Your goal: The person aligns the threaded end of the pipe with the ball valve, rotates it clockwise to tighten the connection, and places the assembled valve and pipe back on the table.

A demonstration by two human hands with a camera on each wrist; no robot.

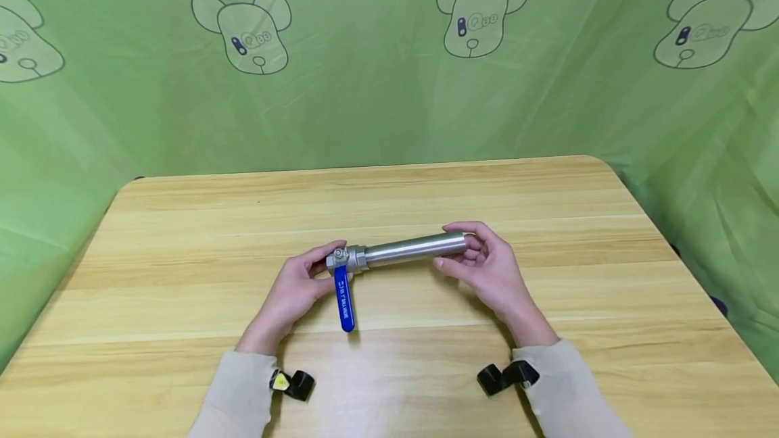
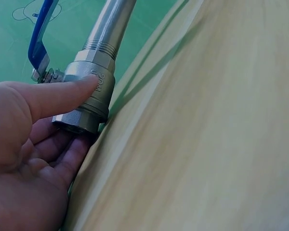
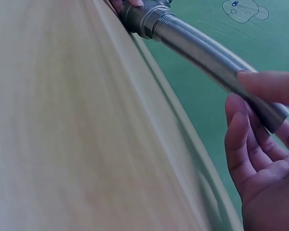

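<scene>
A metal ball valve [image 1: 356, 259] with a blue lever handle [image 1: 344, 299] is joined to a steel pipe [image 1: 414, 249]; threads show where they meet. My left hand [image 1: 297, 287] grips the valve at its free end, and in the left wrist view the thumb [image 2: 62, 97] lies across the valve body. The lever points toward me, across the line of the pipe. At the pipe's far end my right hand [image 1: 491, 269] holds it between thumb and fingers. The right wrist view shows the thumb [image 3: 269, 86] on one side of the pipe, with bent fingers [image 3: 238, 139] opposite.
Valve and pipe are held over a wooden table [image 1: 182, 242] with rounded back corners. Green cloth [image 1: 365, 107] with printed bear-head outlines hangs behind and along the sides. Black wrist-worn devices sit at the left cuff [image 1: 299, 385] and right cuff [image 1: 505, 377].
</scene>
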